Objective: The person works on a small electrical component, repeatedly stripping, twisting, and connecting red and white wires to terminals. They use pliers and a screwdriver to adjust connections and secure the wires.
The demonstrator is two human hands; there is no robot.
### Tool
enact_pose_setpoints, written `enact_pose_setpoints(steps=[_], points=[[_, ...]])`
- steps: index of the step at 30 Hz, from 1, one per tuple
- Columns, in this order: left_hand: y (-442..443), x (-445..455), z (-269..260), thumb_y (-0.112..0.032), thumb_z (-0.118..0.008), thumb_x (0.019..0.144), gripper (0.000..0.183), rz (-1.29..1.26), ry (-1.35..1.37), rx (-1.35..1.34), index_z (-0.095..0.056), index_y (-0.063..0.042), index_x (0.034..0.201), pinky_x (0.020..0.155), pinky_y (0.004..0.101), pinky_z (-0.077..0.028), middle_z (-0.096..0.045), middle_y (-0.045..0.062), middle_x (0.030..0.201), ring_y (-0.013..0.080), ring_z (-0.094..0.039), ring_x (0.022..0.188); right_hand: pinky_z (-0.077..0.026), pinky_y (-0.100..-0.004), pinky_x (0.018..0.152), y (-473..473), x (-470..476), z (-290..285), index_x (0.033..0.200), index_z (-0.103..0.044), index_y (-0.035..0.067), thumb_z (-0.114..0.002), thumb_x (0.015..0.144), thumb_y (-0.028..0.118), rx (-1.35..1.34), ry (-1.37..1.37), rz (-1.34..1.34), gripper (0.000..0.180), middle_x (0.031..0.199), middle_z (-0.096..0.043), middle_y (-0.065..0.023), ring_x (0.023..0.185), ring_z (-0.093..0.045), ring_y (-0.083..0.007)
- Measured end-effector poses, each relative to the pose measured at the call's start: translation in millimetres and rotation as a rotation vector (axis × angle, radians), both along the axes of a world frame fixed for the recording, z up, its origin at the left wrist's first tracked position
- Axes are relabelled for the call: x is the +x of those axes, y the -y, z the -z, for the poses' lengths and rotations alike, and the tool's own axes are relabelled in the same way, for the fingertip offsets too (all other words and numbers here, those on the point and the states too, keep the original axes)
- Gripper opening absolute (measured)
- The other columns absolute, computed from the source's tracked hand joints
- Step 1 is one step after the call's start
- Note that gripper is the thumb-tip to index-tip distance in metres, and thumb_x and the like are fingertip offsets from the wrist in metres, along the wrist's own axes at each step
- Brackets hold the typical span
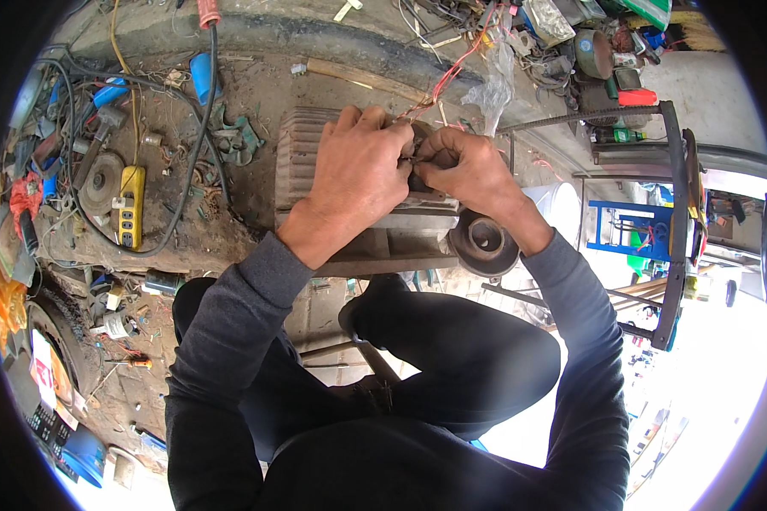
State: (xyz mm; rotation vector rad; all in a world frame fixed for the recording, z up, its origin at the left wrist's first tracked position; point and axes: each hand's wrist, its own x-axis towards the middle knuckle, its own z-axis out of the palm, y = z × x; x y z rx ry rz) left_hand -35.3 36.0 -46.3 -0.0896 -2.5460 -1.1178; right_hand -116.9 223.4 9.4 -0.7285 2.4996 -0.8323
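A ribbed metal motor housing (299, 153) lies in front of me, with a round pulley (484, 241) at its right end. My left hand (362, 172) rests over the top of the housing, its fingertips bent down into a dark recess. From the right, my right hand (470, 167) meets it there, thumb and forefinger pinched together close to the left fingertips. What lies between the fingers is too small and hidden to tell. Red insulated wires (446, 80) run up and away from the spot just behind both hands.
At the left lie a yellow power strip (131, 207), a looped black cable (195, 156), a hammer (107, 121) and a grooved disc (101, 183). A clear plastic bag (495, 89) hangs behind my right hand. A metal frame (672, 211) stands at the right, near a white bucket (553, 204).
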Motion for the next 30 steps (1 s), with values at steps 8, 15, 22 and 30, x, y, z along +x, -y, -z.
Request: enact_pose_setpoints(steps=[8,15,22,30], points=[[-1,-1,2,-0.012,-0.088,0.077,0.022,-0.004,-0.001,0.007,-0.073,-0.009,0.093,0.092,0.0494,-0.051,-0.066,0.011,0.099,0.0385,-0.063,0.102,-0.06,-0.0343,0.07,9,9,-4,0.098,-0.076,-0.001,-0.084,0.083,0.011,0.105,-0.176,0.007,0.02,0.083,-0.077,-0.0123,0.073,-0.075,-0.0198],[-1,1,3,-0.011,-0.088,0.078,0.021,-0.014,0.004,0.019,-0.073,-0.009,0.093,0.093,0.0492,-0.05,-0.066,0.01,0.102,0.0369,-0.062,0.105,-0.055,-0.0295,0.064,3,18,6,0.105,-0.074,-0.001,-0.084,0.087,0.008,-0.013,-0.239,-0.005,0.022,0.074,-0.071,-0.0041,0.067,-0.063,-0.0069],[0,1,1,-0.012,-0.087,0.079,0.02,-0.003,0.019,0.027,-0.075,-0.009,0.094,0.094,0.0487,-0.05,-0.066,0.009,0.102,0.0359,-0.062,0.106,-0.056,-0.0307,0.063,-5,10,5,0.105,-0.072,0.0,-0.085,0.089,0.009,0.041,-0.217,-0.075,0.022,0.074,-0.072,-0.0044,0.066,-0.066,-0.0077],[0,2,0,-0.012,-0.087,0.079,0.02,0.002,0.022,0.027,-0.075,-0.01,0.095,0.094,0.0494,-0.049,-0.066,0.01,0.102,0.0365,-0.062,0.107,-0.062,-0.0384,0.068,1,-8,-2,0.102,-0.073,0.001,-0.085,0.081,0.009,0.09,-0.42,-0.323,0.025,0.081,-0.078,-0.0144,0.072,-0.077,-0.0259]])
